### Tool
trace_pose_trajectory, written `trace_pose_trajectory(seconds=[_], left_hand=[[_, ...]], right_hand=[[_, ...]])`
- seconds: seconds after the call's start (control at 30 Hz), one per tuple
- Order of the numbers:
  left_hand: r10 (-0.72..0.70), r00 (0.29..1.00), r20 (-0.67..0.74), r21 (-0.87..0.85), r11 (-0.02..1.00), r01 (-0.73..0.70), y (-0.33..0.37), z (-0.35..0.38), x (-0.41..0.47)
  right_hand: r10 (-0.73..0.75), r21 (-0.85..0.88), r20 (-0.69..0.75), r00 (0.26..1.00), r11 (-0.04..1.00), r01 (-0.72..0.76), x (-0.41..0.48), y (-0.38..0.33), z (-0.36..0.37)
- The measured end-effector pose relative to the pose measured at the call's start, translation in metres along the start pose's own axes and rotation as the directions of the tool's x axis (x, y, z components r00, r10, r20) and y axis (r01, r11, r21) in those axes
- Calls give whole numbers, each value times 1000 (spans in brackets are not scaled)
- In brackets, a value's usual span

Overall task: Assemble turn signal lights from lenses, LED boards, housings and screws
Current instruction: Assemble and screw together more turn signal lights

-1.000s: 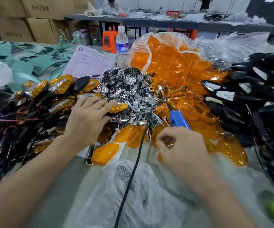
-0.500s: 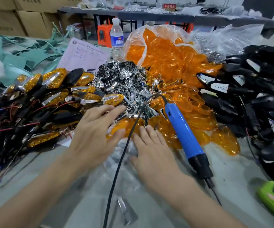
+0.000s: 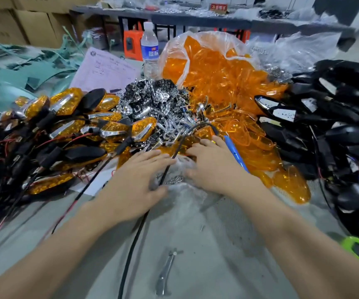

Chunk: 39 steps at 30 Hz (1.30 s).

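Pressing our left grip (image 3: 139, 182) and right grip (image 3: 215, 167), both flat and holding nothing, onto a crumpled clear plastic bag of screws (image 3: 178, 180)

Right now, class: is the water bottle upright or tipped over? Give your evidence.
Upright: the water bottle stands vertical, with its white cap on top.

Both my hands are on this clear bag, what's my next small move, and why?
Probably spread the clear bag open and pick out a piece: left hand and right hand lie flat on it, small metal bits, likely screws, show through, and the blue screwdriver lies beside the right hand.
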<state>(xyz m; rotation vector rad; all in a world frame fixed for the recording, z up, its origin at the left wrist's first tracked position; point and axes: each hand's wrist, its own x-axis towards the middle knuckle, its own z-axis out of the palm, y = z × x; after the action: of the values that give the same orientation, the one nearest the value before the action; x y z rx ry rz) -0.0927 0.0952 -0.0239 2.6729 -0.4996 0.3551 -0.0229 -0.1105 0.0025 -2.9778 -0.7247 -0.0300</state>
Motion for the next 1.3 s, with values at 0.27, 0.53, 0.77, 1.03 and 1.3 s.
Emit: trace_pose_trajectory(seconds=[0.27, 0.53, 0.77, 1.03, 1.3], left_hand=[[-273, 934, -231, -141, 959, 246, 2, 1, 53], [-177, 950, -259, -8, 983, 181, -49, -5, 51], [-260, 942, -214, -123, 963, 238, -63, -15, 58], [-311, 944, -109, -521, 827, 212, 35, -12, 70], [-328, 859, 394, -891, 93, 444, 77, 3, 60]], right_hand=[[127, 165, -95, 987, 980, -110, 29, 12, -42], [-44, -199, 26, 999, 979, 49, 35, 30, -15], [169, 419, -182, 969, 904, -79, 7, 41, -21], [335, 871, -190, 923, 491, 2, -28, 15, -15], [285, 850, -241, 928, 524, 60, -49, -9, -8]])
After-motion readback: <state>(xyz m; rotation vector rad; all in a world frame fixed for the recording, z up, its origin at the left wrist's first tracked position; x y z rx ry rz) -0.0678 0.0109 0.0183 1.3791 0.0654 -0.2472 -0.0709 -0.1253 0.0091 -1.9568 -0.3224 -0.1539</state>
